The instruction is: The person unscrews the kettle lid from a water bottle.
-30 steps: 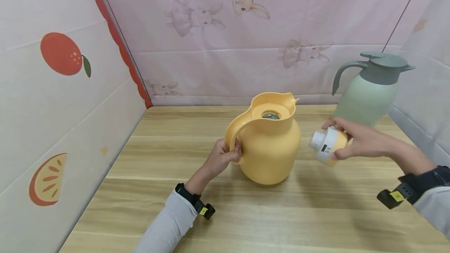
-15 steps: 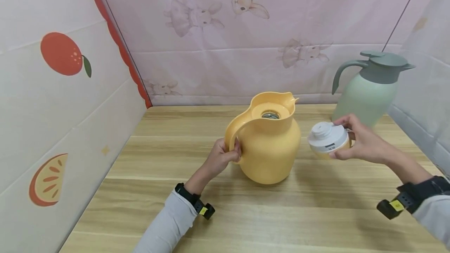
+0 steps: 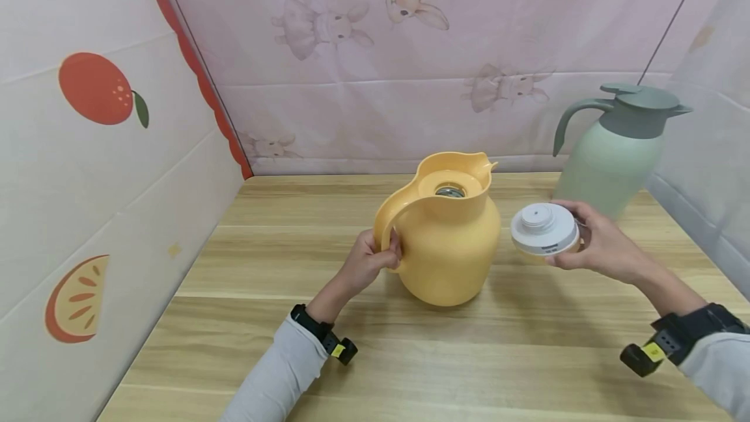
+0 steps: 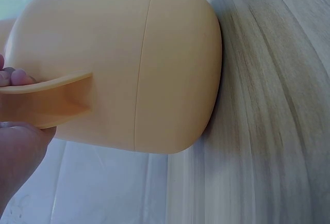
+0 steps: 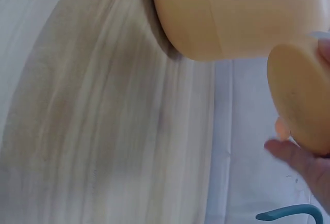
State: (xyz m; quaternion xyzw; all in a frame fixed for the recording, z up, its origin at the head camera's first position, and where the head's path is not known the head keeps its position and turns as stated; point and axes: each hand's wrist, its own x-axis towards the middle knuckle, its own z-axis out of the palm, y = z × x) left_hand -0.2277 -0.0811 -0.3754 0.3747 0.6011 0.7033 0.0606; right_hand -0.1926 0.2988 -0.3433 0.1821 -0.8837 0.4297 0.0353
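Centre frame, the round yellow jug [image 3: 448,239] stands upright on the wooden table [image 3: 246,259], mouth uncovered. Left hand [image 3: 369,262] curls round its handle. Right hand [image 3: 597,246] pinches the white-bottomed yellow lid [image 3: 543,230], underside up, just right of it.

Bare table [image 3: 410,363] lies open in front of the yellow jug [image 3: 448,239]; the green jug [image 3: 615,148] blocks the far right corner.
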